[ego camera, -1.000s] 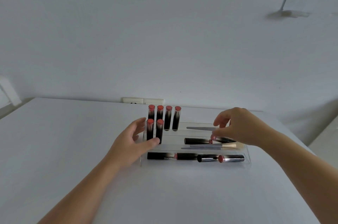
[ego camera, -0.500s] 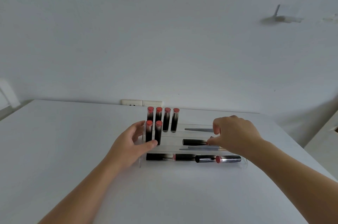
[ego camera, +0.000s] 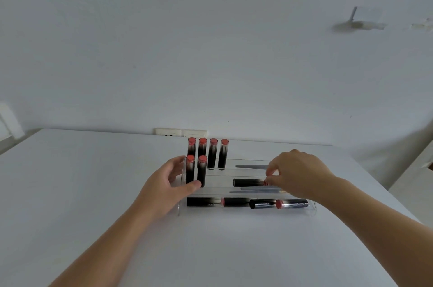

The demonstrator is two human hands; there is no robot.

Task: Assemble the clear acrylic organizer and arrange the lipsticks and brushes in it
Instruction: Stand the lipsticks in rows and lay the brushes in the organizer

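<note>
The clear acrylic organizer (ego camera: 311, 210) sat near the far edge of the white desk (ego camera: 70, 193), just in front of a wall socket (ego camera: 180, 132), already loaded: six lipsticks stood upright in its left part, four in the back row (ego camera: 207, 154) and two in front (ego camera: 196, 170), while others lay flat along the front channel (ego camera: 246, 203), and two grey brushes lay in the upper steps, one at the back (ego camera: 251, 166) and one lower (ego camera: 255, 190). A lying lipstick (ego camera: 248, 182) rested on the middle step, its red end pinched in the grip of the right hand (ego camera: 300, 173), whose fingers curled down over it with the wrist raised. The left hand (ego camera: 167, 184) braced the organizer's left end, thumb (ego camera: 193, 185) pressed at the base of the front standing pair, fingers loosely spread behind the side wall. The likeliest trouble seemed a roll: round tubes on smooth acrylic would slide off a shallow step if released crooked. A nudge from the left thumb could also topple the upright pair, and any shove against the light organizer might shift it.
</note>
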